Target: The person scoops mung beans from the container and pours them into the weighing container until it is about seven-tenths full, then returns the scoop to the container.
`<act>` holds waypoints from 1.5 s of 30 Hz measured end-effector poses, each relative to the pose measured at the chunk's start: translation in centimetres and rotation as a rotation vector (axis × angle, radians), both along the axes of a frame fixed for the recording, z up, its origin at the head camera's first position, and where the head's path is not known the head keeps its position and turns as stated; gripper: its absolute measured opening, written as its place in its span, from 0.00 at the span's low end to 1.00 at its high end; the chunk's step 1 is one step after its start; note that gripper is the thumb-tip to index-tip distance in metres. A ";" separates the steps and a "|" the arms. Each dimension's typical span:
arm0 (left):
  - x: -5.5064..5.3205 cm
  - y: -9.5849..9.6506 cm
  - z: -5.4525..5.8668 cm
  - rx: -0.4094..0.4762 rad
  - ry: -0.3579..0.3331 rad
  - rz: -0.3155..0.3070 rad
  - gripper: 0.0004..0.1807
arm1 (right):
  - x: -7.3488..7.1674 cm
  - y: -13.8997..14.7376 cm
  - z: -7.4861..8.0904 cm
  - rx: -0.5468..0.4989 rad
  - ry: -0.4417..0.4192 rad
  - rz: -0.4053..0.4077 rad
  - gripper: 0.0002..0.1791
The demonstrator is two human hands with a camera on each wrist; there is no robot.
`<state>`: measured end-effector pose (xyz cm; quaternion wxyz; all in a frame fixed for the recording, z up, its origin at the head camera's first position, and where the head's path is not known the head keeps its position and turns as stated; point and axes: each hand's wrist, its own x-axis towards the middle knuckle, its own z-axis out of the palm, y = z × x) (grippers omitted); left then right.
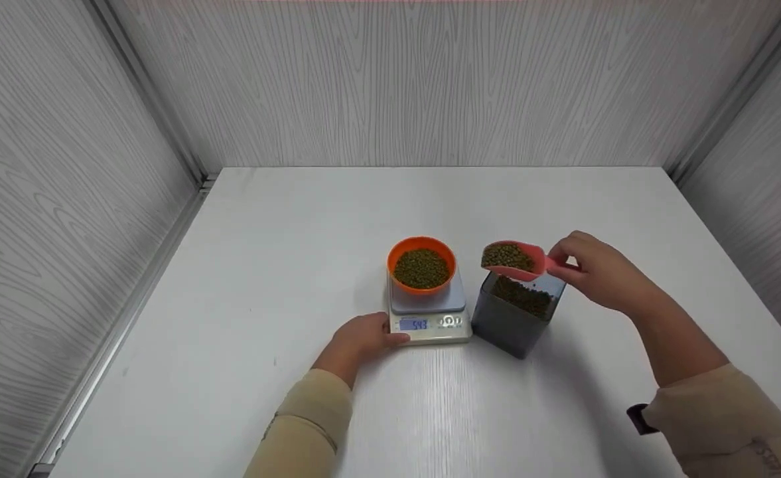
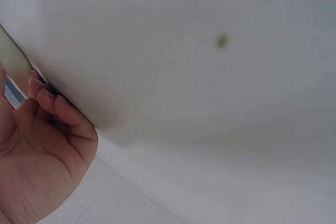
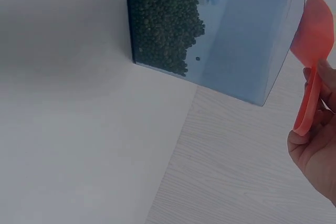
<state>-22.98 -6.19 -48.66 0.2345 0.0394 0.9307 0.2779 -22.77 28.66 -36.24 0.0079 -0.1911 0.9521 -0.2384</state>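
Note:
My right hand (image 1: 596,269) pinches the handle of a pink scoop (image 1: 537,255) heaped with small green beans (image 1: 506,255). The scoop is held over the rim of a clear square container (image 1: 506,325); more beans lie inside it. In the right wrist view, the scoop (image 3: 315,30) is beside the container's open end (image 3: 236,40). My left hand (image 1: 363,335) grips the left edge of a kitchen scale (image 1: 430,305), thumb at its front corner. On the scale sits an orange bowl (image 1: 393,255) with green beans in it. The lit display (image 1: 414,324) seems to read 543.
The container stands close to the scale's right side on a white table (image 1: 284,265). Pale wood-grain panels (image 1: 403,86) rise behind the table and along both sides. A single bean-like speck (image 2: 222,41) lies on the white surface in the left wrist view.

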 end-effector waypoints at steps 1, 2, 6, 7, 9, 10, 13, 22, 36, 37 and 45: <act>0.0 0.0 0.0 -0.001 -0.002 0.001 0.28 | -0.2 -0.4 0.2 0.003 -0.007 -0.002 0.08; 0.0 0.0 0.1 -0.002 -0.003 -0.001 0.28 | -0.4 -0.7 0.3 0.009 -0.013 -0.007 0.08; 0.1 0.0 0.2 -0.012 -0.003 -0.002 0.29 | -1.1 -2.4 0.6 0.035 -0.032 -0.039 0.09; 0.1 0.0 0.2 -0.014 -0.003 0.000 0.29 | -1.3 -2.8 0.6 0.041 -0.039 -0.051 0.09; 0.1 0.0 0.2 -0.010 -0.005 0.005 0.29 | -1.7 -3.6 0.6 0.057 -0.046 -0.072 0.09; 0.1 0.0 0.2 -0.007 -0.006 0.009 0.29 | -1.8 -4.0 0.5 0.066 -0.047 -0.078 0.10; 0.0 0.0 0.1 -0.001 -0.008 0.014 0.29 | -2.3 -5.0 0.4 0.099 -0.040 -0.085 0.10; -0.1 0.0 0.0 -0.013 0.020 -0.014 0.28 | -2.8 -6.7 0.2 0.262 0.056 -0.089 0.10; -0.2 0.1 -0.1 0.002 0.014 -0.012 0.27 | -2.7 -6.9 0.0 0.339 0.164 -0.074 0.09; -0.2 0.1 -0.1 -0.002 0.015 -0.013 0.27 | -2.7 -7.0 0.0 0.343 0.168 -0.073 0.09; -0.4 -0.1 -0.2 -0.005 0.022 -0.032 0.27 | -2.6 -7.4 0.2 0.371 0.192 -0.039 0.09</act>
